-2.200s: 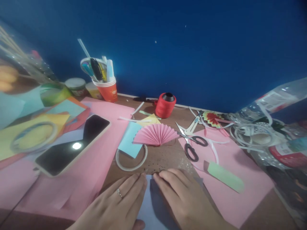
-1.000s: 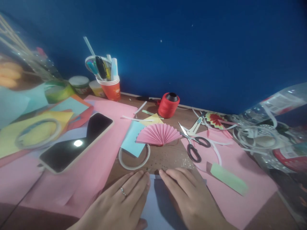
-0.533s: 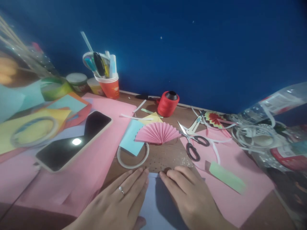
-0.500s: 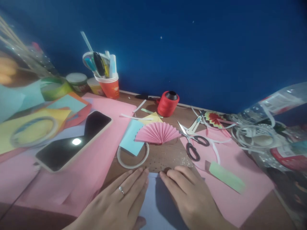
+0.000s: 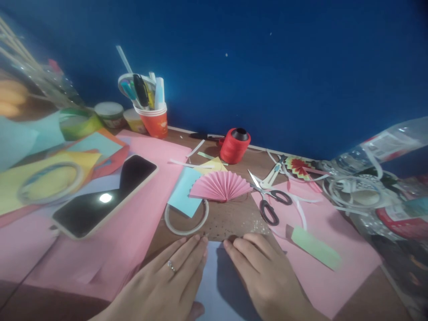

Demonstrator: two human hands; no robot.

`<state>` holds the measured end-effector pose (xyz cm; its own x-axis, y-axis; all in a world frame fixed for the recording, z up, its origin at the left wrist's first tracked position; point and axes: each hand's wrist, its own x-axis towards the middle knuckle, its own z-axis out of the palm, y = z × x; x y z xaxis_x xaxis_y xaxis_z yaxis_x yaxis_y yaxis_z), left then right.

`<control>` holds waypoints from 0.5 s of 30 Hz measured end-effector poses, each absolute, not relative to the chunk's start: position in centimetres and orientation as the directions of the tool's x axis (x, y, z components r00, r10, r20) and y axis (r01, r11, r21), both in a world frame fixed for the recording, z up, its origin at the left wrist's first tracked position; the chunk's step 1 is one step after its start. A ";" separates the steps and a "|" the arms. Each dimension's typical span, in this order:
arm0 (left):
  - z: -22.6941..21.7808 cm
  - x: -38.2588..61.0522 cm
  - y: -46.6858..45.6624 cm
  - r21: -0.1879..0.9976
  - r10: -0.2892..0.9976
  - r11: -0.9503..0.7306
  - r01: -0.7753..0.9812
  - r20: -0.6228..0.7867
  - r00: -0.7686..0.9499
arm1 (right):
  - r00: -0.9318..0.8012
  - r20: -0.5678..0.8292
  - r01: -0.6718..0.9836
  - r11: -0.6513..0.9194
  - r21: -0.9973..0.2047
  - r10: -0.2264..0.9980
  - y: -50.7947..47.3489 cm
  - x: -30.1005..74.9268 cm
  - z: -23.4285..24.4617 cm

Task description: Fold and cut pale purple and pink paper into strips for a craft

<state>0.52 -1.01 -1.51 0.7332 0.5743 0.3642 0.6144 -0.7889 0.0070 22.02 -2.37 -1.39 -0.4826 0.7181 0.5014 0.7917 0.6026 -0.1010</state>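
Observation:
A pale bluish-white sheet of paper [image 5: 217,285] lies at the near edge of the view, between and under my hands. My left hand [image 5: 170,272], with a ring on one finger, rests flat on its left side, fingers stretched out to the far edge. On the right, my right hand [image 5: 264,272] has bent fingers closed at the far right edge of the sheet; its thumb is hidden. Beyond my hands sit a pleated pink paper fan [image 5: 222,186], a light blue paper piece [image 5: 183,194] and a ring of white tape [image 5: 169,223]. Open scissors [image 5: 267,196] lie to the right.
A phone [image 5: 90,207] rests on pink paper [image 5: 133,227] at left. Behind stand a red cup of pens [image 5: 155,122] and a red thread spool [image 5: 234,149]. Pink paper [image 5: 334,232] with a green strip [image 5: 316,247], and plastic bottles [image 5: 394,142], occupy the right. A blue wall closes the back.
The view has shifted very slightly. My hands stay almost in place at the sheet's far edge; the narrow fold line there shows less clearly now.

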 end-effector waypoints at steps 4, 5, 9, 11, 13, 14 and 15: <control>-1.3 0.4 -1.0 -0.028 0.563 -0.790 0.613 0.364 0.742 | -0.487 0.508 0.794 0.603 -0.081 0.710 -2.3 21.9 -1.3; -1.2 0.4 -0.9 -0.041 0.549 -0.797 0.603 0.368 0.751 | -0.489 0.511 0.794 0.603 -0.074 0.707 -2.3 21.9 -1.3; -1.4 0.4 -0.9 -0.066 0.534 -0.806 0.588 0.346 0.772 | -0.493 0.520 0.794 0.605 -0.059 0.698 -2.4 21.9 -1.3; -1.4 0.4 -0.9 -0.062 0.544 -0.802 0.594 0.335 0.769 | -0.494 0.516 0.793 0.606 -0.063 0.700 -2.4 22.0 -1.3; -1.3 0.4 -0.9 -0.044 0.550 -0.800 0.599 0.347 0.760 | -0.492 0.511 0.792 0.606 -0.072 0.704 -2.5 22.0 -1.3; -1.3 0.4 -0.9 -0.029 0.557 -0.797 0.604 0.353 0.752 | -0.494 0.509 0.791 0.608 -0.074 0.705 -2.5 22.0 -1.3; -1.2 0.5 -0.9 -0.009 0.565 -0.795 0.607 0.357 0.744 | -0.499 0.506 0.788 0.611 -0.073 0.704 -2.5 22.0 -1.3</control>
<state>0.46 -0.94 -1.19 0.7441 0.5645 0.3572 0.6071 -0.7946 -0.0088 21.98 -2.47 -1.32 -0.4986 0.7037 0.5062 0.7882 0.6111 -0.0732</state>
